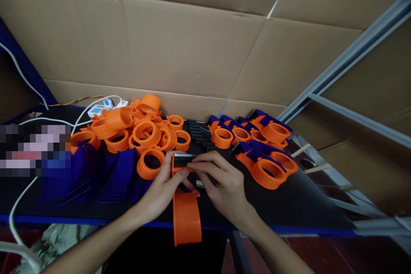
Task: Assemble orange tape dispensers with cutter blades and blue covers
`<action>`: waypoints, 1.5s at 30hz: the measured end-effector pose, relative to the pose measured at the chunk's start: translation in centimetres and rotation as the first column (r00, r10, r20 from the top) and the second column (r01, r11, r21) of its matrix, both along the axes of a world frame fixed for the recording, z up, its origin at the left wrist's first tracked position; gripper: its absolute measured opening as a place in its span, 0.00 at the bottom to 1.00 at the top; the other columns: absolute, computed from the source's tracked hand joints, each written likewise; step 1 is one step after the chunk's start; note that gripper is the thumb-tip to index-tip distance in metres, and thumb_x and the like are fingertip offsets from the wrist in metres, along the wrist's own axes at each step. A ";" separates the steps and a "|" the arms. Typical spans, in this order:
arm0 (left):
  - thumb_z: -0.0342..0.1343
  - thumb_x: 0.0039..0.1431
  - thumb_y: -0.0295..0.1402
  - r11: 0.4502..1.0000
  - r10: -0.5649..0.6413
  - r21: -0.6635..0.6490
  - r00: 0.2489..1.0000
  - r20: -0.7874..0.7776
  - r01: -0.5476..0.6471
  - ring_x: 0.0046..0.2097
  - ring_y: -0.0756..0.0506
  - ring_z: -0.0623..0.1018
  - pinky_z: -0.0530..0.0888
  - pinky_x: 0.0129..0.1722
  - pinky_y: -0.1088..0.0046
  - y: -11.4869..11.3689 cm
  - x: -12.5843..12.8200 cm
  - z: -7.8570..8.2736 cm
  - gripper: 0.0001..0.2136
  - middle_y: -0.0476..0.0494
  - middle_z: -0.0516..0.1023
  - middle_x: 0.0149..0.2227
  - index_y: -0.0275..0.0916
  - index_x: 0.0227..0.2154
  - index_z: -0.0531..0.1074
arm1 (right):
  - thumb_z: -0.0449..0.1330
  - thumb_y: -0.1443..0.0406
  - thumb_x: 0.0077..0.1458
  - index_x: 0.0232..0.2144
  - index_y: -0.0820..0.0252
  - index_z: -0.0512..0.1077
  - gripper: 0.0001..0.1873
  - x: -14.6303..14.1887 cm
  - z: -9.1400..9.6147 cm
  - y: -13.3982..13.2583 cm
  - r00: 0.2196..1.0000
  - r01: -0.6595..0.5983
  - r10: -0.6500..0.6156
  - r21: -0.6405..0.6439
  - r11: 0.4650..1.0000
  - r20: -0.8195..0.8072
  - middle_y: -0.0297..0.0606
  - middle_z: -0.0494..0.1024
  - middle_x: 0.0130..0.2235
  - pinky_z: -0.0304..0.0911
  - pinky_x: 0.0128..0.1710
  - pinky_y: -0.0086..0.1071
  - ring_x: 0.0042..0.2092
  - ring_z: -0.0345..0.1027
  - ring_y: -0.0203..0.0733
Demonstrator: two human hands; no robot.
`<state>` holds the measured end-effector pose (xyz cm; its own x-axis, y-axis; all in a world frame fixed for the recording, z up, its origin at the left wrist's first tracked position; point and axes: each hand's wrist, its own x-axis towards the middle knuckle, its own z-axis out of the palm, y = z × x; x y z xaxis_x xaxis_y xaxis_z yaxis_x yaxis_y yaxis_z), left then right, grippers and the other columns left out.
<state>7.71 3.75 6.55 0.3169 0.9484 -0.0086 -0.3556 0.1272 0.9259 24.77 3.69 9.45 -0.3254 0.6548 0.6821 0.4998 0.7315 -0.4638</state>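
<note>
The right hand point(224, 184) has its fingers bunched at the 3 o'clock end of a toothed black strip point(183, 160); whether they pinch or only press it, I cannot tell. The strip's long axis runs from 9 to 3 o'clock, across the head of an orange holder point(187, 218). The left hand point(165, 184) grips that head from 9 o'clock, thumb in front, nearer the strip's other end. The holder's ring hangs toward 6 o'clock. Farther out on the bench point(314, 209): black spares point(201, 135) near 12, heaped orange rings point(156, 137) at 11, blue flaps point(123, 175) at 9, blue-and-orange units point(266, 175) at 2.
</note>
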 end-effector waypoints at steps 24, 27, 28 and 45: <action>0.53 0.63 0.48 0.919 0.015 -0.374 0.938 0.346 0.124 0.24 0.45 0.79 0.81 0.30 0.65 0.9 -2.6 1.7 0.19 0.43 0.78 0.24 0.34 0.40 0.75 | 0.65 0.71 0.59 0.43 0.58 0.77 0.09 3.0 -2.8 4.3 0.801 0.123 0.095 -0.319 0.940 0.591 0.40 0.80 0.43 0.69 0.40 0.33 0.42 0.76 0.42; 0.56 0.62 0.44 0.933 0.017 -0.346 0.948 0.316 0.098 0.23 0.45 0.79 0.81 0.29 0.65 0.8 -2.3 1.9 0.16 0.45 0.78 0.24 0.35 0.42 0.73 | 0.64 0.71 0.59 0.41 0.57 0.76 0.08 3.7 -2.3 4.4 0.861 0.108 0.061 -0.299 0.948 0.505 0.40 0.79 0.43 0.70 0.42 0.35 0.43 0.76 0.43; 0.56 0.62 0.43 0.943 0.023 -0.324 0.954 0.298 0.079 0.24 0.44 0.79 0.81 0.28 0.65 0.8 -2.2 1.8 0.16 0.45 0.79 0.24 0.35 0.43 0.73 | 0.64 0.70 0.60 0.41 0.57 0.76 0.07 4.0 -2.0 4.3 0.891 0.103 0.037 -0.281 0.954 0.453 0.40 0.79 0.43 0.70 0.43 0.36 0.44 0.76 0.43; 0.54 0.64 0.44 0.918 0.035 -0.384 0.945 0.326 0.099 0.24 0.45 0.81 0.78 0.25 0.72 0.1 -1.2 1.4 0.16 0.37 0.83 0.30 0.34 0.43 0.72 | 0.65 0.65 0.60 0.56 0.50 0.72 0.22 1.1 0.9 1.2 0.965 -0.167 0.067 -0.394 0.904 -0.255 0.41 0.78 0.52 0.76 0.40 0.33 0.47 0.76 0.42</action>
